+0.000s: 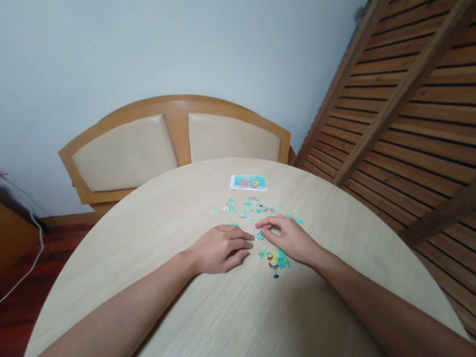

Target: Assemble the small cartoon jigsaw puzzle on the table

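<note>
The left hand [219, 249] lies low over the surface [172, 330], palm down; its fingers are extended and slightly apart, with nothing seen in their hold. Their tips are just beside a small turquoise puzzle piece [260, 236]. The right hand [292, 239] is at the same piece from the other side, thumb and index finger drawn close together at its upper edge; whether these fingers are clamped on it cannot be told.

The piece is between the two hands, beyond the joined section [272, 257], which lies flat and shows a yellow square figure with turquoise beside it. The right wrist is near that section's right edge.

Loose pieces [230, 203], mostly turquoise with some pink, are scattered beyond the hands. Some are partly hidden by the fingers. Past them, a card [248, 182] lies flat, printed with a pink and a yellow figure on turquoise.

At the far edge is a padded wooden backrest [178, 129]. A slatted wooden panel [424, 99] is at right, a white cable [41, 237] at left
</note>
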### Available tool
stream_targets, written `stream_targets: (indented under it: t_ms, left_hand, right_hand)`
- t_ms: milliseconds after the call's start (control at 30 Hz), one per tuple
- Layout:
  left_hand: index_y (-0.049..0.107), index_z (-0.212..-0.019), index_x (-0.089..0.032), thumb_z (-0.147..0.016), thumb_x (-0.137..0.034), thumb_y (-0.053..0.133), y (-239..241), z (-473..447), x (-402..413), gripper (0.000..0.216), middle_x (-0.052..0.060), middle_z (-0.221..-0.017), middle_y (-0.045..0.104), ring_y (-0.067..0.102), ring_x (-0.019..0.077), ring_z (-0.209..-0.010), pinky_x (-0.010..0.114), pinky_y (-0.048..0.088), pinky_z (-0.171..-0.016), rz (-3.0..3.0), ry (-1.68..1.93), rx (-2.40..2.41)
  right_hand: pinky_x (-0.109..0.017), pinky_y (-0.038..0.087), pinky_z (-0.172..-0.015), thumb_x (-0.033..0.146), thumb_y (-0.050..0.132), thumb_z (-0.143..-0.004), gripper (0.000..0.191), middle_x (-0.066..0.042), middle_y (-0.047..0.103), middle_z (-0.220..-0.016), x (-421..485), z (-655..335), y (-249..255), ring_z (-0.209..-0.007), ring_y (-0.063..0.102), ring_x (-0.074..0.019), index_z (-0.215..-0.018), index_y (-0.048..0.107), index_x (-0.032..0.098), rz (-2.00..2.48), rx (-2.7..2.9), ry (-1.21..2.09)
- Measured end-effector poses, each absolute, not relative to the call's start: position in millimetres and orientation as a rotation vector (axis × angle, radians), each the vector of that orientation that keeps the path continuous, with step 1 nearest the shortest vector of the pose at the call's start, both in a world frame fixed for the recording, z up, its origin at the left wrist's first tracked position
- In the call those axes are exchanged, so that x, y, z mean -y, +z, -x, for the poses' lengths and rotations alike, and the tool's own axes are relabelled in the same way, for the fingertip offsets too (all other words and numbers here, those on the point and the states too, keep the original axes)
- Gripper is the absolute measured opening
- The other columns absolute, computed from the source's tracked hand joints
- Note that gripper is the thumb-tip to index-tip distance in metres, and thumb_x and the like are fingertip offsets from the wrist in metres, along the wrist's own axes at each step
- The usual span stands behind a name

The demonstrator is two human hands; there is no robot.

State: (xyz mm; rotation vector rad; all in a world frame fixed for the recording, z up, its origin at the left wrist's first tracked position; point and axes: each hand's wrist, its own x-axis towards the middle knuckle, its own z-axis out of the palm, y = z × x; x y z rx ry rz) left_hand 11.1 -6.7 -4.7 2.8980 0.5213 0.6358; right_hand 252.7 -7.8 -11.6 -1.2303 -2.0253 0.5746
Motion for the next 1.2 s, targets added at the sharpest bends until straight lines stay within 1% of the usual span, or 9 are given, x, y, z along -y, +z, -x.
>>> stream_targets:
  t_ms: [133,267,533,633,733,900,1000,1100,1200]
  left_hand:
    - [0.067,-0.115,-0.019,-0.097,-0.026,0.048,-4,-11,7,0.027,0.009,-0.12,0.07,0.067,0.0217,-0.107,0.039,0.053,-0.097,-2.887,0.642,-0.571]
    - [0.064,-0.122,-0.019,-0.096,-0.025,0.05,-4,-11,7,0.03,0.01,-0.121,0.069,0.065,0.023,-0.111,0.04,0.051,-0.1,-2.877,0.631,-0.547]
    - [0.064,-0.121,-0.017,-0.097,-0.026,0.049,-5,-12,6,0.03,0.012,-0.122,0.068,0.063,0.0244,-0.112,0.041,0.05,-0.101,-2.894,0.604,-0.542]
    - [0.064,-0.122,-0.018,-0.097,-0.026,0.05,-4,-12,6,0.03,0.011,-0.122,0.068,0.063,0.0243,-0.112,0.041,0.05,-0.101,-2.887,0.6,-0.544]
    - [0.064,-0.124,-0.018,-0.097,-0.025,0.049,-3,-12,6,0.031,0.012,-0.124,0.067,0.062,0.0244,-0.113,0.041,0.049,-0.101,-2.887,0.587,-0.531]
    - [0.064,-0.124,-0.018,-0.097,-0.026,0.049,-3,-12,6,0.031,0.011,-0.124,0.067,0.062,0.0244,-0.112,0.041,0.05,-0.1,-2.897,0.582,-0.529]
    - [0.064,-0.124,-0.018,-0.097,-0.026,0.049,-3,-12,6,0.031,0.012,-0.123,0.067,0.062,0.0246,-0.111,0.041,0.05,-0.099,-2.905,0.577,-0.536]
    - [0.064,-0.123,-0.017,-0.097,-0.026,0.049,-4,-12,6,0.031,0.012,-0.122,0.068,0.062,0.0246,-0.111,0.041,0.05,-0.1,-2.91,0.588,-0.521]
    - [0.064,-0.124,-0.017,-0.097,-0.027,0.05,-4,-12,6,0.031,0.012,-0.123,0.067,0.062,0.0249,-0.112,0.041,0.05,-0.1,-2.912,0.589,-0.518]
  right_hand:
    - [-0.034,0.052,-0.084,0.024,0.062,-0.089,0.015,-0.005,0.077,-0.089,6,-253,-15,-0.086,0.071,-0.0205,-0.093,0.076,0.02,1.228,2.051,0.55]
    - [-0.036,0.05,-0.089,0.023,0.062,-0.089,0.015,-0.004,0.078,-0.094,5,-250,-19,-0.093,0.069,-0.0218,-0.094,0.077,0.022,1.242,2.064,0.495]
    - [-0.039,0.047,-0.093,0.022,0.061,-0.09,0.017,-0.004,0.076,-0.098,6,-252,-16,-0.098,0.066,-0.0224,-0.099,0.075,0.023,1.266,2.129,0.391]
    - [-0.041,0.045,-0.097,0.023,0.066,-0.087,0.019,-0.005,0.074,-0.106,8,-258,-13,-0.106,0.063,-0.024,-0.104,0.076,0.025,1.217,2.242,0.374]
    - [-0.042,0.043,-0.099,0.026,0.071,-0.085,0.021,-0.005,0.071,-0.109,11,-261,-12,-0.109,0.06,-0.0246,-0.105,0.076,0.027,1.199,2.3,0.368]
    - [-0.042,0.042,-0.099,0.035,0.076,-0.083,0.022,-0.005,0.071,-0.108,13,-260,-9,-0.108,0.06,-0.0246,-0.103,0.076,0.026,1.197,2.314,0.404]
    - [-0.04,0.043,-0.096,0.03,0.074,-0.085,0.022,-0.005,0.073,-0.106,12,-261,-7,-0.106,0.061,-0.0242,-0.106,0.076,0.025,1.214,2.312,0.4]
    - [-0.04,0.043,-0.094,0.024,0.07,-0.087,0.019,-0.005,0.074,-0.103,11,-262,-7,-0.105,0.062,-0.024,-0.105,0.077,0.025,1.246,2.315,0.388]
    - [-0.042,0.041,-0.093,0.025,0.071,-0.087,0.016,-0.005,0.074,-0.102,11,-263,-7,-0.105,0.062,-0.0252,-0.102,0.078,0.026,1.281,2.327,0.356]
